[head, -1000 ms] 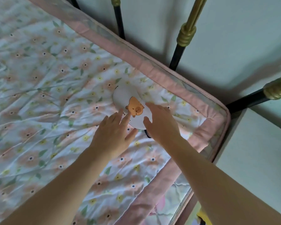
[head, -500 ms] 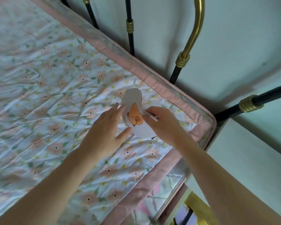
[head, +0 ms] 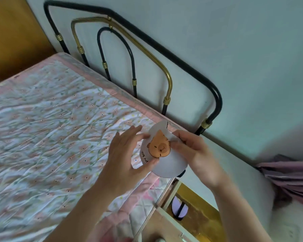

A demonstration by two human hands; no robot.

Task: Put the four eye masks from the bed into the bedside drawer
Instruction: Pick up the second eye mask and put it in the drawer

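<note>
A white eye mask (head: 166,164) with an orange capybara print is held up in the air above the bed's corner. My left hand (head: 124,159) pinches its left edge and my right hand (head: 198,154) grips its right side. Its black strap peeks out below. Under my hands the bedside drawer (head: 198,215) stands open, with a wooden bottom. Another white eye mask (head: 179,207) with a black strap lies inside it. The floral bed (head: 51,128) shows no other masks in view.
The white top of the bedside table (head: 234,170) lies to the right of the bed. A black and brass headboard (head: 168,81) runs along the pale wall. Purple cloth (head: 290,177) is bunched at the far right.
Both hands have lifted the capybara mask off the bed and carried it toward the bed's corner. The camera has tilted up and back, and the open drawer now shows.
</note>
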